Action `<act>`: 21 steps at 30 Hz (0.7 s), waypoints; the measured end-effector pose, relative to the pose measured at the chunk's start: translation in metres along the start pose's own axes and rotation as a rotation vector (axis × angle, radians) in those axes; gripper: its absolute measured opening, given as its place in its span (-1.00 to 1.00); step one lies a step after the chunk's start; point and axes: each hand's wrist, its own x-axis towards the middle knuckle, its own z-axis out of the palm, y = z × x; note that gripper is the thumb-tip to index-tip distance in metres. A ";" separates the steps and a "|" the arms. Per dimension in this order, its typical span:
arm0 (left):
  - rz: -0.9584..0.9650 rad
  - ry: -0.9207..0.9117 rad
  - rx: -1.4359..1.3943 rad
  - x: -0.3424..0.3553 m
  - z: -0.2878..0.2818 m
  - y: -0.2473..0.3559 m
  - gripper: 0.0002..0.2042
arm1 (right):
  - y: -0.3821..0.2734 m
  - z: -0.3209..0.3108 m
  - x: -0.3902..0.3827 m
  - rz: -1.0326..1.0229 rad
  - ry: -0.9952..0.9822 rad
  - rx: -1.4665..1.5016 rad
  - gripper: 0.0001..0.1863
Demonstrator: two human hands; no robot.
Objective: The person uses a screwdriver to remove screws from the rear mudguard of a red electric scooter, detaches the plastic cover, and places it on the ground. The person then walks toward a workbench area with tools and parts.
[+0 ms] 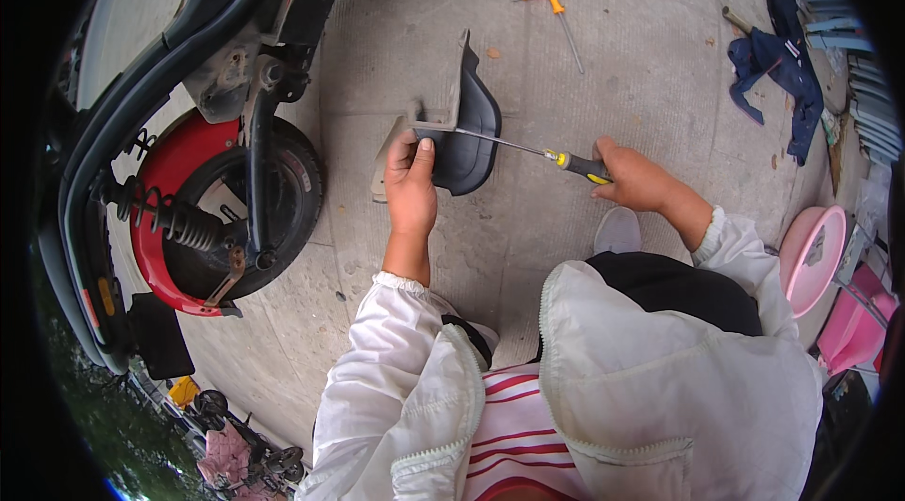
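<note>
My left hand (412,188) is closed on a black plastic mudguard (478,138), its thumb and fingers pinching the piece near a metal bracket (441,114). In my right hand (633,176) is a screwdriver (577,164) with a black and yellow handle. Its long thin shaft points left, and the tip meets the mudguard at the bracket's corner. Whether the tip sits in a screw is too small to tell. A flat greyish part (388,160) shows behind my left fingers.
On the left stands a scooter with a red-fendered wheel (226,209) and a coil shock absorber (179,218). A T-handled orange tool (556,16) lies on the paving ahead. Dark cloth (787,67), blue slatted seats (872,105) and a pink basin (813,261) are at the right.
</note>
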 end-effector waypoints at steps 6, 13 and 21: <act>0.332 -0.192 0.337 -0.005 0.024 0.047 -0.86 | 0.023 0.020 0.007 -0.224 -0.004 -0.002 -0.47; 0.507 -0.287 0.455 -0.013 0.033 0.074 -0.90 | 0.002 0.007 0.005 -0.066 0.231 0.050 -0.61; 0.538 -0.297 0.418 -0.014 0.038 0.086 -0.88 | 0.000 0.003 0.005 -0.002 0.214 0.046 -0.63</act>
